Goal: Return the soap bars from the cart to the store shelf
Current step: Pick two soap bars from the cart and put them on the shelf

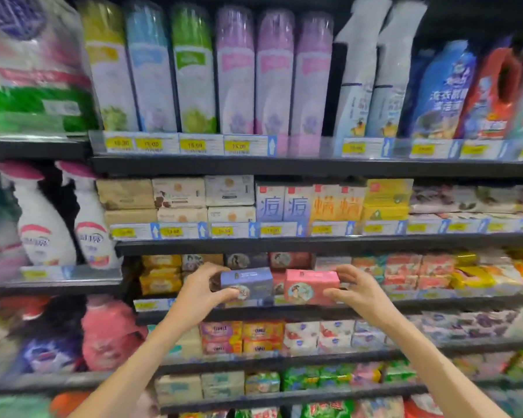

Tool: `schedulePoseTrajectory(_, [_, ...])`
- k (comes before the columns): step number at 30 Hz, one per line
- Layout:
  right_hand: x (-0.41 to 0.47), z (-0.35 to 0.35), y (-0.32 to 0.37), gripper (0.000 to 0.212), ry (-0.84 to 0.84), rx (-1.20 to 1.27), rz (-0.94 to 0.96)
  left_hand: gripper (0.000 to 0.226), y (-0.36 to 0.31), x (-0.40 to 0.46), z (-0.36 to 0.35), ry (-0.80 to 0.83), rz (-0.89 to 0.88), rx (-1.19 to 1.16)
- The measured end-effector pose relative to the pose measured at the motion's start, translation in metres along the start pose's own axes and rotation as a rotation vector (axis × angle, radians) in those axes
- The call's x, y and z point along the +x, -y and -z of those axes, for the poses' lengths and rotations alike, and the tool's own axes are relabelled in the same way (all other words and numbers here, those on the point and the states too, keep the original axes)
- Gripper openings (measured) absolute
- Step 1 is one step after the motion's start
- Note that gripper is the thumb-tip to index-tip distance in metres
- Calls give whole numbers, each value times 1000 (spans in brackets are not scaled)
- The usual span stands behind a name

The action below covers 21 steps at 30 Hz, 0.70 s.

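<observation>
My left hand (204,289) grips a purple-blue soap box (248,283) by its left end. My right hand (352,286) grips a pink soap box (310,286) by its right end. Both boxes are held side by side, almost touching, in front of the third shelf (284,310) from the top. Behind them on that shelf stand matching dark and red soap boxes (289,260) with a round portrait label. The cart is out of view.
Yellow soap packs (160,274) lie left of my hands, pink and orange packs (405,271) right. Stacked soap boxes (178,194) fill the shelf above, tall spray cans (236,70) the top shelf. Spray bottles (43,224) stand at left. More soap packs (263,337) sit below.
</observation>
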State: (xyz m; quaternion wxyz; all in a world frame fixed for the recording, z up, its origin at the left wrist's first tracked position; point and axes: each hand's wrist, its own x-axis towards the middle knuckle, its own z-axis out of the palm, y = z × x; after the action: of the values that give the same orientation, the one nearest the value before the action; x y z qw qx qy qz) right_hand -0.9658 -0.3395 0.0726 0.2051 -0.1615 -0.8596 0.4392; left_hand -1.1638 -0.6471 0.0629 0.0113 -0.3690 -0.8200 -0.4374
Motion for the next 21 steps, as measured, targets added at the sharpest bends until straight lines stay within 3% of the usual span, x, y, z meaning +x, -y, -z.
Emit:
schedulePoseTrajectory(12, [38, -17, 12, 47, -38, -30, 43, 52, 14, 39, -5, 4, 118, 33])
schedulePoseTrajectory(18, [44, -23, 7, 45, -63, -88, -1, 70, 29, 46, -16, -74, 161, 131])
schedulePoseTrajectory(21, [50, -28, 0, 62, -88, -118, -4, 66, 28, 48, -20, -105, 152, 159])
